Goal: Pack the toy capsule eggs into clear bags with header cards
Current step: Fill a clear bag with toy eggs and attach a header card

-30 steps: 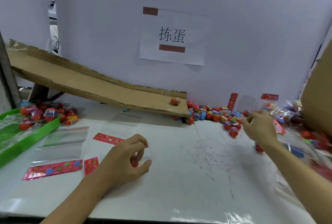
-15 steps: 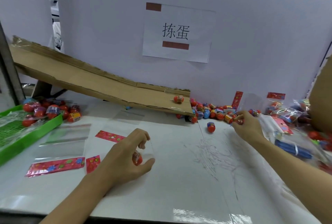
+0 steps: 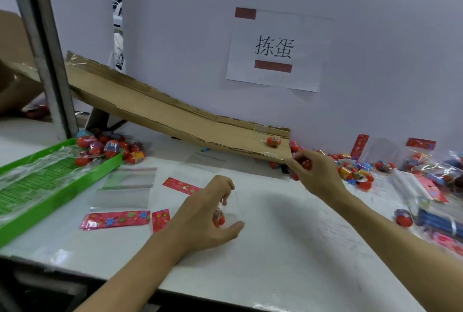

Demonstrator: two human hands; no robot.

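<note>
Two hands over the white table [image 3: 288, 249]: left hand [image 3: 205, 214] grips an egg [image 3: 218, 216]; right hand [image 3: 318, 174] pinches an egg [image 3: 306, 164] near the cardboard ramp [image 3: 175, 113].

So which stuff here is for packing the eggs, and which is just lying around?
For the job:
left hand holding a clear bag with an egg
right hand gripping eggs
loose egg pile
empty bags
header cards

Just lying about:
cardboard ramp
paper sign
green tray
</note>
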